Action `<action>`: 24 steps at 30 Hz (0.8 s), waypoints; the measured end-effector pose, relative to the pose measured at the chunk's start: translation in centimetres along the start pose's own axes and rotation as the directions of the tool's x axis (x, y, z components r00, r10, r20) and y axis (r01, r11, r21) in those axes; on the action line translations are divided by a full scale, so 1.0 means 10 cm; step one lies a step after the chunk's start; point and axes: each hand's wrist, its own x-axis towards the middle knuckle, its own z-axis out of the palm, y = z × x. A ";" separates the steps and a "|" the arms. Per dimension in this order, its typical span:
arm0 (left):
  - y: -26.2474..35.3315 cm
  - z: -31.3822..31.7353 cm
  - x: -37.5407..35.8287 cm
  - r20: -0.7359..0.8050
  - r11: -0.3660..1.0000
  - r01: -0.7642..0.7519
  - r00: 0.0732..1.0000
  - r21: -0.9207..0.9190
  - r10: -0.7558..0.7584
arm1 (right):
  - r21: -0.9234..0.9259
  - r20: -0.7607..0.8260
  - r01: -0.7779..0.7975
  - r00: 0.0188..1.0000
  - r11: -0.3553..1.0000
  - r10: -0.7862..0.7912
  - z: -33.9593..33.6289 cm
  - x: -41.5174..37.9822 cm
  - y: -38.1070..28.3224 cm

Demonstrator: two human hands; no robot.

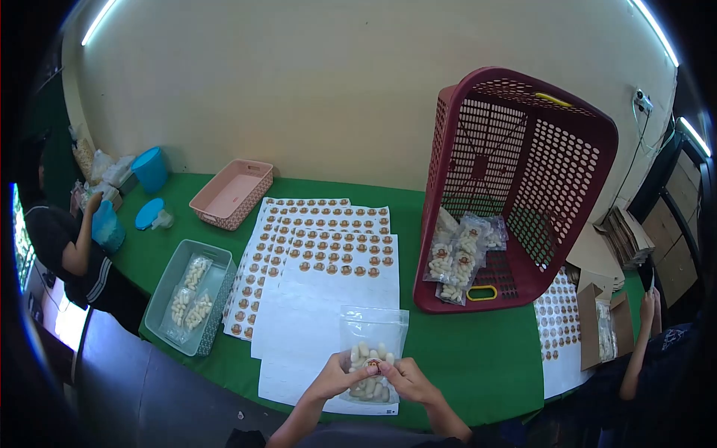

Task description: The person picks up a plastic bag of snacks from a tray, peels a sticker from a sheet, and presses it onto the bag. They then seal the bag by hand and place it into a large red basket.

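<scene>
A clear zip bag (373, 328) of whitish, finger-shaped pieces lies between my hands at the front of the table. My left hand (334, 378) grips its left side, and my right hand (411, 381) grips its right side. Both thumbs press on a round brown sticker (375, 364) on the bag's front. The bag's upper part is flat and unfilled. Beneath and behind it lie white sticker sheets (328, 299) with rows of round brown labels; the nearest sheet has a large bare area.
A maroon basket (478, 295) on its side holds several labelled bags. At left stand a grey-green basket (216, 317) with filled bags and a pink basket (235, 190). One person (67, 239) works at far left, another's arm (637, 358) shows beside a carton (590, 328) at right.
</scene>
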 end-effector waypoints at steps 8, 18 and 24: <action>-0.06 -0.02 0.05 -0.189 0.994 0.012 0.981 -0.111 -0.033 | 0.164 -0.261 0.124 0.962 0.979 -0.078 -0.03 0.03 0.12; -0.02 0.15 0.11 -0.094 0.990 0.021 0.995 -0.140 -0.034 | 0.096 -0.312 0.151 0.943 0.984 -0.115 0.05 0.05 0.14; -0.07 0.11 0.12 -0.047 0.998 0.053 0.997 -0.026 -0.055 | 0.237 -0.295 0.145 0.953 0.961 -0.071 0.04 0.05 0.15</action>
